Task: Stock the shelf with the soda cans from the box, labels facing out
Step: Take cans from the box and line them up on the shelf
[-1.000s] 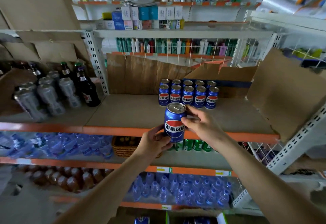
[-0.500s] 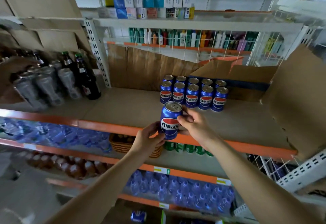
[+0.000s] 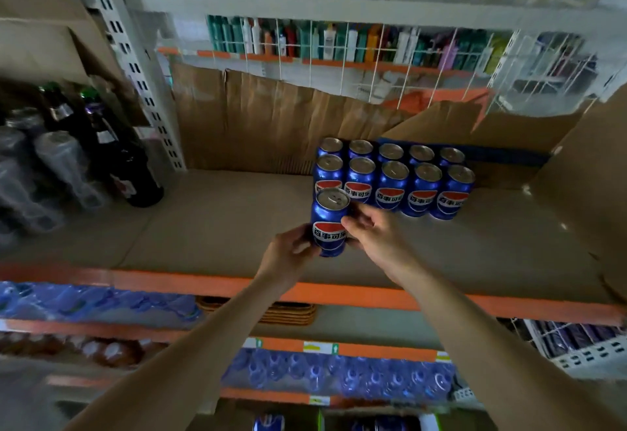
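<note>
Head view, centre of the frame: a blue soda can [image 3: 329, 221] stands with its long axis near vertical, top tilted slightly toward the camera, its red, white and blue label facing the viewer. It sits over the cardboard-lined shelf [image 3: 217, 227], just in front of the leftmost can of the stocked cans [image 3: 395, 179]; whether its base touches the shelf is unclear. The left hand [image 3: 288, 257] curls around its lower left side; the right hand [image 3: 376, 233] grips its right side, fingers bent against the wall.
</note>
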